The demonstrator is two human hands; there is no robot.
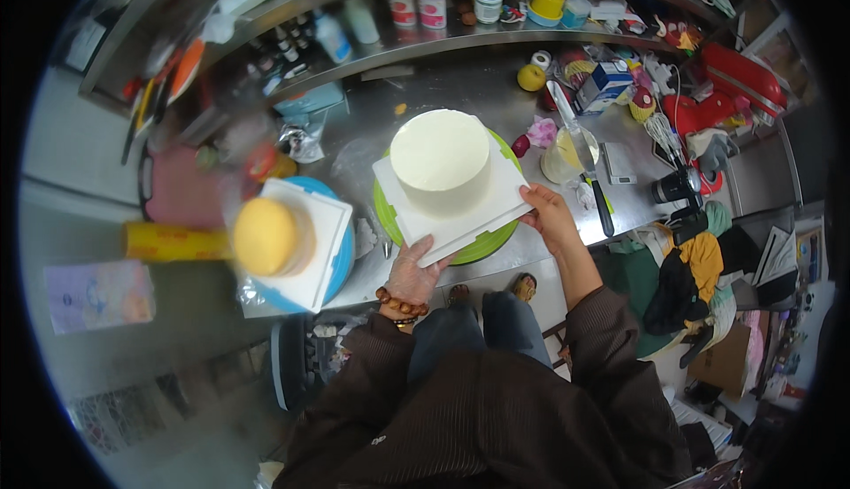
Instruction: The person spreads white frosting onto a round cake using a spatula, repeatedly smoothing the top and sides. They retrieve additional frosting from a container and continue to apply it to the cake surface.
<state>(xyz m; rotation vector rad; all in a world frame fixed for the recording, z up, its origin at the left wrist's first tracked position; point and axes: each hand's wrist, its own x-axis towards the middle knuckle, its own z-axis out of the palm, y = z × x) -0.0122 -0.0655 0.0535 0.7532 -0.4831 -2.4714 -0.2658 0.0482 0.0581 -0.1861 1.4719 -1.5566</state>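
A cream-coated round cake stands on a square white cake board, over a green round turntable. My left hand, in a clear plastic glove, grips the board's near left corner. My right hand pinches its right corner, thumb on top. Whether the board touches the turntable I cannot tell. To the left, a yellow round cake sits on another white board above a blue turntable.
At the right are a clear container with cream, a spatula with a black handle, a kitchen scale and a red stand mixer. A yellow film roll lies left. A steel shelf with bottles spans the back.
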